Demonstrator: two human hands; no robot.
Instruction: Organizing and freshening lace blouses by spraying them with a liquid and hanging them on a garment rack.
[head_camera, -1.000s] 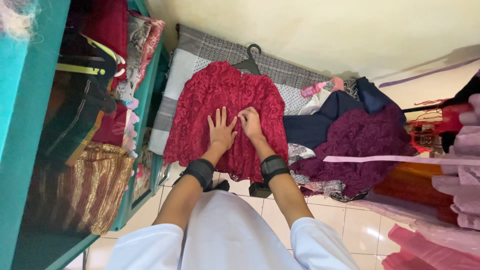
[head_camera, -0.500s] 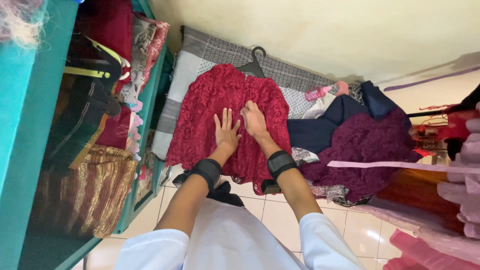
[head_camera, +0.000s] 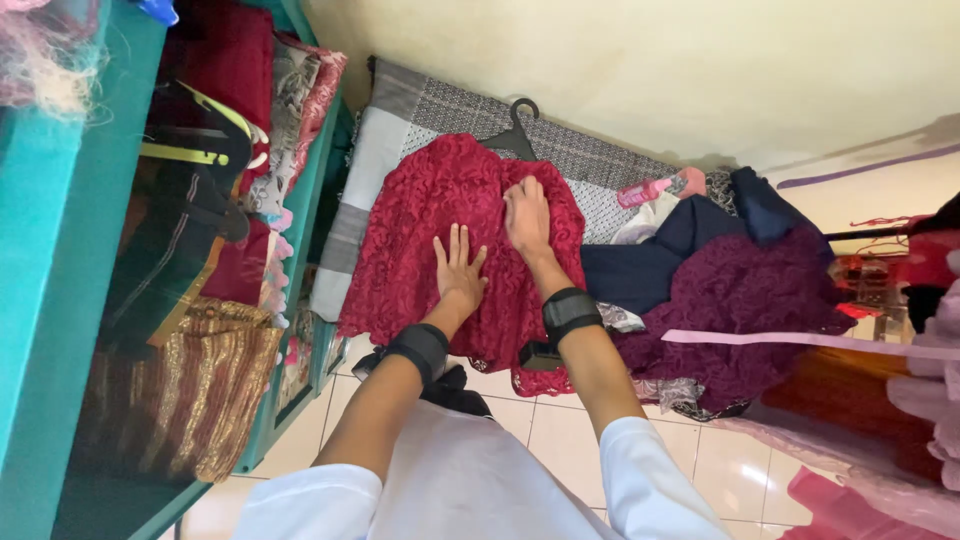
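A red lace garment (head_camera: 420, 230) lies spread flat on a grey checked mattress (head_camera: 400, 110), with a black hanger (head_camera: 517, 128) at its top edge. My left hand (head_camera: 458, 270) presses flat on the middle of the garment, fingers spread. My right hand (head_camera: 527, 218) rests flat a little higher and to the right, near the neckline. Both wrists wear black bands. Neither hand grips anything.
A teal shelf unit (head_camera: 60, 250) full of folded clothes stands on the left. A pile of dark blue (head_camera: 700, 235) and purple lace (head_camera: 740, 300) garments lies to the right. A pink bottle (head_camera: 655, 190) sits on the mattress. White tiled floor (head_camera: 560, 420) lies below.
My right hand has slid up the garment toward the hanger. My left hand has stayed flat near the middle.
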